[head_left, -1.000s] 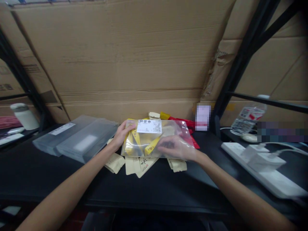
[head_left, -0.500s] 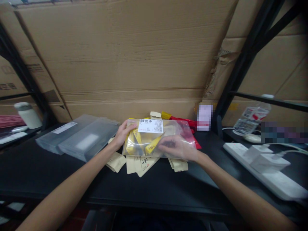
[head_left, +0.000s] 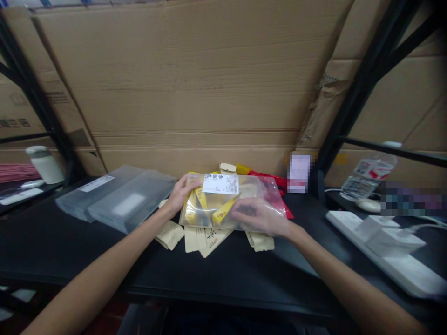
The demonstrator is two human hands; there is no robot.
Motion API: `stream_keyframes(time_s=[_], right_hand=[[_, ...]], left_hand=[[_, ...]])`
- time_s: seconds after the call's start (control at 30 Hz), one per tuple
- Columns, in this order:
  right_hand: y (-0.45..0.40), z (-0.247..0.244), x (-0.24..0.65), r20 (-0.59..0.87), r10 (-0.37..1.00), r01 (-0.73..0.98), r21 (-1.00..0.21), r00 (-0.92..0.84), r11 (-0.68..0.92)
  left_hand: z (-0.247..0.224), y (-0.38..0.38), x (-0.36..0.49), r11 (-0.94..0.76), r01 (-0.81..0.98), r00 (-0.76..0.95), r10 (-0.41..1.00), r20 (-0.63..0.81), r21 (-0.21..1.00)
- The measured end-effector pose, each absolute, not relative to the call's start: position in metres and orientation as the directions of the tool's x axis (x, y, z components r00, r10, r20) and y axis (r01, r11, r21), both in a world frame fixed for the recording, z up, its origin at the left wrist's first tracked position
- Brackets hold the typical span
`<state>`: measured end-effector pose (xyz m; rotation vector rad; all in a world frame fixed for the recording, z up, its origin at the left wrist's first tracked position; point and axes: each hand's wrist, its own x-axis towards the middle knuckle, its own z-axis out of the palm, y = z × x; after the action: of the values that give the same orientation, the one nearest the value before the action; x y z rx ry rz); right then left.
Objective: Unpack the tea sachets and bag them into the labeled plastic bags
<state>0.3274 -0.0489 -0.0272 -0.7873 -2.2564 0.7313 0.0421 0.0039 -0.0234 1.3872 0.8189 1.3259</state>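
Observation:
A clear plastic bag with a white printed label lies sideways over the black table. My left hand grips its left end, thumb on top. Inside the bag, reached through its right end, is my right hand, fingers curled at a yellow triangular packet; whether it pinches the packet is hard to tell. Another yellow packet shows at the bag's left. Beige paper packets lie under and in front of the bag, and red and yellow packaging is behind it.
Stacks of clear plastic bags lie at the left, with a white bottle beyond. At right are a white power strip with plugs, and a water bottle. Cardboard forms the back wall, between black metal posts.
The whole view has shifted slightly. My hands and the bag keep nearly the same pose, my right hand still inside it.

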Motion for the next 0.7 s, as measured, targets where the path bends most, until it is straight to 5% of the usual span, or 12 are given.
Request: stream_keyframes(time_s=[0.7], right_hand=[[-0.0501,-0.0252,0.3269,0.385,0.686,0.316,-0.677,-0.618,0.665]], left_hand=[[-0.0194,0.0010,0.0423,-0.240,-0.104,0.150,0.956,0.253,0.965]])
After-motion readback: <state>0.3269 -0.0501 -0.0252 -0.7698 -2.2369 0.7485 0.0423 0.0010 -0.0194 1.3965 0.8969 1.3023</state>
